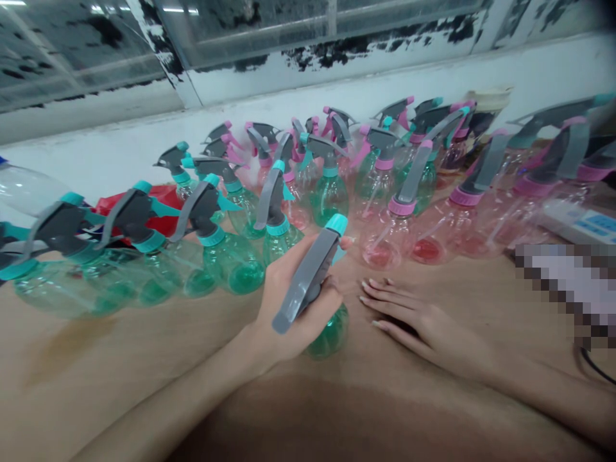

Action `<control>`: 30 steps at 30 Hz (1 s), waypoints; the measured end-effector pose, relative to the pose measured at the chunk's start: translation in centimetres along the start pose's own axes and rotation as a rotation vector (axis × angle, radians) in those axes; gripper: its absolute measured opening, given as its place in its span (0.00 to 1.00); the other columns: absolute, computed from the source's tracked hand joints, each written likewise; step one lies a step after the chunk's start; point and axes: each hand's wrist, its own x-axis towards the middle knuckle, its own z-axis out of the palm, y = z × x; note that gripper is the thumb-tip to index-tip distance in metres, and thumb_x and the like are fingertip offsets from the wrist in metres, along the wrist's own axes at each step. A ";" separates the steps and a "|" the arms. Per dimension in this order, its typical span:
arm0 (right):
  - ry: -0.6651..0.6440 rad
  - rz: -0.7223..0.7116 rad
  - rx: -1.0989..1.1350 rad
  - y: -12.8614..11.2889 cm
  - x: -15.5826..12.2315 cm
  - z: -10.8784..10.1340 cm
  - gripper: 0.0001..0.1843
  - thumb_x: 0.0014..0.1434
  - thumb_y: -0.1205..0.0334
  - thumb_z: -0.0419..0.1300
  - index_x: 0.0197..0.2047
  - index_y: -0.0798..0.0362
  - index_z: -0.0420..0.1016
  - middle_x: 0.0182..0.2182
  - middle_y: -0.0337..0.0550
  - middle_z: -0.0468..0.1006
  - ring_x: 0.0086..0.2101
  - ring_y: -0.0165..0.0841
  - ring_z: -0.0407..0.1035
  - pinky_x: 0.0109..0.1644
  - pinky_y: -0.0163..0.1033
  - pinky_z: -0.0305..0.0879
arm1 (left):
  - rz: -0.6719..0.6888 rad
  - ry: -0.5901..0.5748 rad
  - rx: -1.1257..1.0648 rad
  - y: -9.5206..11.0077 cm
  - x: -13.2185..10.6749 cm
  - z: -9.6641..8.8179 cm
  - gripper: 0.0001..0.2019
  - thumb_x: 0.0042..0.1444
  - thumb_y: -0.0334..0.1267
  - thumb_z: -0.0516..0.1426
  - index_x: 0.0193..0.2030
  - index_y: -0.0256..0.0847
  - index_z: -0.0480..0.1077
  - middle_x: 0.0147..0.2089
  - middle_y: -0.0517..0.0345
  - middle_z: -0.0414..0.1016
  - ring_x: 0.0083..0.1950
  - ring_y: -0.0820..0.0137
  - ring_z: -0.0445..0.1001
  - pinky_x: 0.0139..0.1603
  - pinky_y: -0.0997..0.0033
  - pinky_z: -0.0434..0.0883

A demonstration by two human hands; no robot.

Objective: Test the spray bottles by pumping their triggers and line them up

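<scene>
The left hand (289, 308) is clamped around a green bottle (310, 273), upright on the surface (144, 359). At its 3 o'clock the right hand (423, 324) lies flat, fingers out, holding nothing. Green bottles (231, 260) crowd at 10 o'clock, pink bottles (399, 224) at 1 o'clock.

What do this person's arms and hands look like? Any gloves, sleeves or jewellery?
The left hand and right hand wear no gloves, and no ring, watch or bracelet shows. The left forearm and right forearm are uncovered, with no sleeve in view. The right hand's fingernails are long and rounded; polish is hard to tell.
</scene>
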 end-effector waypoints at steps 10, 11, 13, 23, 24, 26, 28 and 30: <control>-0.005 -0.002 0.005 -0.1 0.0 -0.1 0.23 0.68 0.59 0.52 0.65 0.48 0.63 0.63 0.43 0.66 0.63 0.39 0.58 0.67 0.54 0.57 | -0.034 -0.014 0.021 0.3 0.0 -0.2 0.15 0.51 0.32 0.53 0.46 0.44 0.69 0.28 0.64 0.68 0.27 0.70 0.69 0.31 0.68 0.67; -0.013 -0.004 -0.004 -0.1 0.1 -0.2 0.23 0.68 0.59 0.52 0.65 0.49 0.64 0.64 0.43 0.65 0.63 0.39 0.58 0.67 0.54 0.56 | -0.031 -0.018 0.031 0.3 0.0 -0.3 0.14 0.51 0.32 0.53 0.46 0.44 0.69 0.26 0.65 0.67 0.27 0.70 0.68 0.30 0.68 0.67; -0.021 -0.009 -0.020 0.0 0.1 -0.2 0.23 0.68 0.58 0.51 0.65 0.50 0.64 0.64 0.43 0.65 0.63 0.38 0.57 0.67 0.54 0.56 | -0.010 -0.033 0.039 0.2 0.1 -0.4 0.12 0.52 0.32 0.52 0.43 0.43 0.68 0.25 0.66 0.65 0.25 0.71 0.66 0.29 0.69 0.66; 0.009 0.007 0.029 -0.1 0.1 -0.1 0.24 0.67 0.59 0.53 0.65 0.47 0.63 0.63 0.43 0.66 0.63 0.39 0.59 0.67 0.54 0.56 | 0.049 -0.045 0.110 -0.1 -0.1 -0.8 0.05 0.54 0.32 0.53 0.35 0.44 0.68 0.27 0.62 0.66 0.29 0.69 0.71 0.28 0.69 0.68; 0.009 0.007 0.028 -0.2 0.1 -0.2 0.23 0.67 0.59 0.53 0.65 0.47 0.63 0.63 0.43 0.66 0.63 0.39 0.59 0.67 0.54 0.56 | 0.043 -0.040 0.104 -0.1 -0.1 -0.8 0.05 0.54 0.32 0.53 0.36 0.44 0.69 0.26 0.63 0.66 0.28 0.69 0.71 0.28 0.69 0.69; 0.000 -0.001 0.023 -0.2 0.1 -0.2 0.24 0.67 0.59 0.53 0.65 0.47 0.63 0.64 0.44 0.65 0.63 0.39 0.58 0.67 0.55 0.56 | 0.015 -0.045 0.069 0.0 -0.1 -0.6 0.08 0.54 0.33 0.53 0.40 0.45 0.70 0.25 0.64 0.65 0.26 0.70 0.68 0.29 0.68 0.69; 0.001 -0.010 0.022 -0.2 0.1 -0.2 0.24 0.68 0.59 0.53 0.66 0.47 0.62 0.64 0.44 0.65 0.63 0.40 0.58 0.67 0.56 0.56 | -0.010 -0.048 0.022 0.1 -0.1 -0.4 0.12 0.53 0.33 0.53 0.45 0.45 0.69 0.23 0.66 0.63 0.22 0.72 0.64 0.28 0.69 0.69; 0.013 -0.015 0.029 -0.2 0.1 -0.2 0.24 0.67 0.59 0.53 0.66 0.46 0.62 0.63 0.44 0.66 0.63 0.40 0.58 0.66 0.57 0.56 | -0.020 -0.042 0.006 0.2 0.0 -0.3 0.14 0.53 0.33 0.54 0.47 0.45 0.69 0.23 0.67 0.63 0.21 0.73 0.62 0.26 0.70 0.67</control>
